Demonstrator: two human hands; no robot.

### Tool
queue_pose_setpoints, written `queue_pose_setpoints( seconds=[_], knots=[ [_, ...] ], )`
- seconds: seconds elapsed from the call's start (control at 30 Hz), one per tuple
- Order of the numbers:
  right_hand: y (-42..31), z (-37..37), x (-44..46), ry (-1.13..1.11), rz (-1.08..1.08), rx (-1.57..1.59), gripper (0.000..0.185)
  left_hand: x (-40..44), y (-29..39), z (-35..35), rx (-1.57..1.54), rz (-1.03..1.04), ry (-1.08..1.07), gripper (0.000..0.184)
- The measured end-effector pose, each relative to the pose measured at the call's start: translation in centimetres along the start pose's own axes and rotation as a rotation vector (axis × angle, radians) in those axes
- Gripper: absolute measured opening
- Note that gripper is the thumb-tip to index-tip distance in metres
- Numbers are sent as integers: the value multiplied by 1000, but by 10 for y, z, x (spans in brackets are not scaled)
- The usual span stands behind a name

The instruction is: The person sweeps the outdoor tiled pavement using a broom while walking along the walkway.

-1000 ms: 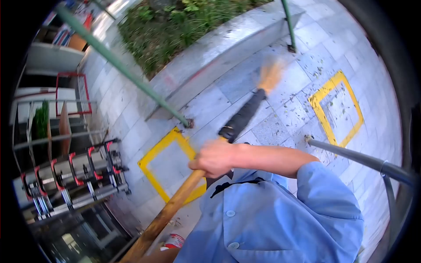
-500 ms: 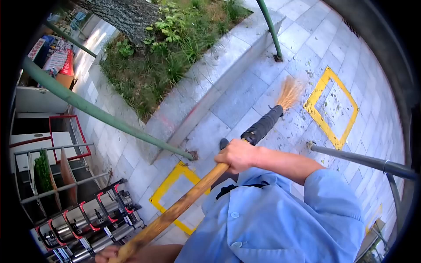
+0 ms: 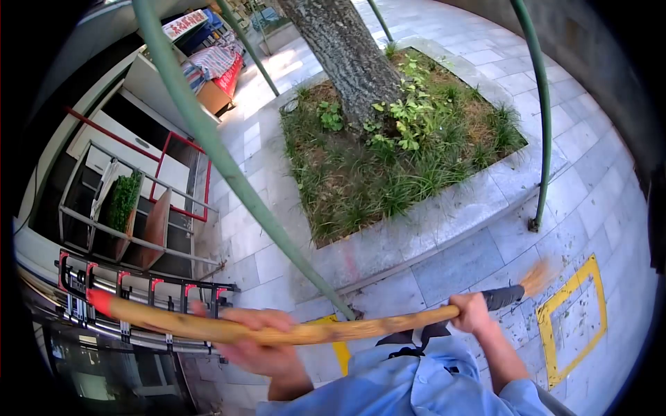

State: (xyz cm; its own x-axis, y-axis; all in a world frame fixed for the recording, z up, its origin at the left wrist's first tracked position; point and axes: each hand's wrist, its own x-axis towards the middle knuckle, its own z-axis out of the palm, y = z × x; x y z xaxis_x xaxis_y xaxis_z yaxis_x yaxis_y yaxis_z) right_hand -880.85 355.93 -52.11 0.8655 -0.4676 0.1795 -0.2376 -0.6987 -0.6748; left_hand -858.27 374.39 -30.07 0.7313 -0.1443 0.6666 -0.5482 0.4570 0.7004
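Observation:
A broom with a long wooden handle (image 3: 374, 326) lies nearly level across the view, its red-tipped end at the left. Its bristles (image 3: 535, 279), slightly blurred, point right, beyond a black wrapped section (image 3: 502, 297). My right hand (image 3: 472, 312) is closed round the handle just beside the black wrapping. Further along toward the red tip, my left hand (image 3: 260, 343) is blurred by motion, with the handle held between its thumb and fingers.
A raised stone planter (image 3: 444, 225) with a tree (image 3: 350, 62) stands ahead, among green poles (image 3: 229, 163). Yellow outlines (image 3: 546, 333) mark the paving. At left are a metal rack (image 3: 149, 239), red-and-black clamp-like fittings (image 3: 152, 295) and a red frame (image 3: 164, 166).
The view has swung up and left, showing more planter and tree. The broom has turned from steeply slanted to nearly level. My left hand has come into view further along the handle.

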Motion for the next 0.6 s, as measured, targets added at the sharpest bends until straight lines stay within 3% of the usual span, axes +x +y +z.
queue_pose_setpoints(
  seconds=[0.1,0.2,0.3,0.4,0.43,0.47,0.5,0.53,0.57,0.6],
  knots=[
    [-32,-17,2,86,13,-26,18,47,-8,8,-201,17,-103,56],
    [-43,-41,-9,141,93,-35,16,74,-17,45,-293,-13,-308,56],
    [-34,-53,-19,327,195,-18,16,90,-44,95,-442,-113,-373,62],
    [-34,-66,-27,338,404,-50,18,104,-77,151,-681,-318,-509,64],
    [-32,-67,-27,402,451,-84,17,114,-97,166,-620,-204,-697,62],
    [-27,-61,-28,444,510,-71,16,120,-107,187,-683,-290,-683,60],
    [-29,-63,-28,471,564,-26,16,128,-125,208,-702,-214,-841,56],
    [-33,-59,-22,534,579,9,17,147,-136,220,-717,-256,-855,53],
    [-32,-58,-16,519,620,-16,18,160,-147,243,-975,-324,-1035,47],
    [-30,-54,-6,643,606,-66,15,169,-156,259,-964,-219,-883,36]
  ],
)
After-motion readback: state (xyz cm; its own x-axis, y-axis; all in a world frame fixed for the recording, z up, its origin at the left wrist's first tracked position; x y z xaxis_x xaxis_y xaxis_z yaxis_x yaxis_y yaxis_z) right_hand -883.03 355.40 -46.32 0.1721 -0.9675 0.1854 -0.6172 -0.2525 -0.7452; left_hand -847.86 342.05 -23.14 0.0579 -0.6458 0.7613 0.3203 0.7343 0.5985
